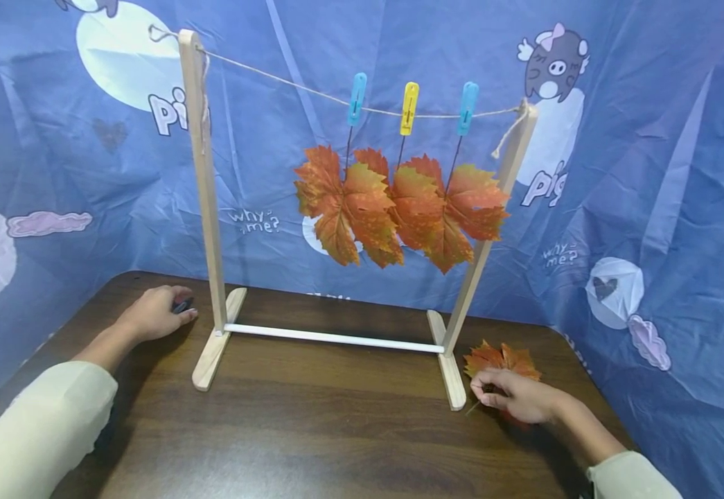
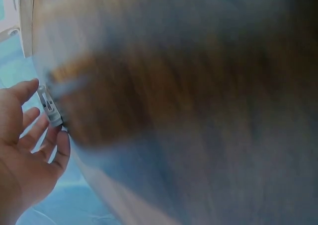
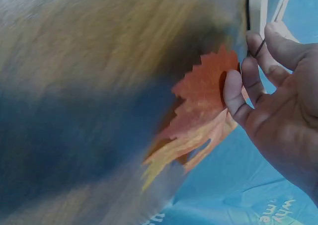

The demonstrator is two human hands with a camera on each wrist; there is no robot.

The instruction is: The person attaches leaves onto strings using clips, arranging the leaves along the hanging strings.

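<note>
At the far left of the table my left hand (image 1: 152,312) has its thumb and fingertips around a small grey clothespin (image 2: 49,106), thumb at one end and fingers at the other. On the right, thumb and index finger of my right hand (image 1: 520,395) pinch the thin stem of an orange-red artificial leaf (image 1: 505,357). That leaf's blade spreads beneath the fingers, low over the table. Similar leaves (image 1: 337,201) hang by their stems from a string, held by a blue clothespin (image 1: 357,99), a yellow clothespin (image 1: 409,109) and another blue clothespin (image 1: 468,108).
A wooden stand with a left post (image 1: 208,187) and a right post (image 1: 492,229) carries the string (image 1: 268,73). A white bar (image 1: 330,337) joins its feet, between the hands on the brown table (image 1: 312,430). Blue printed cloth (image 1: 667,173) surrounds the back and sides.
</note>
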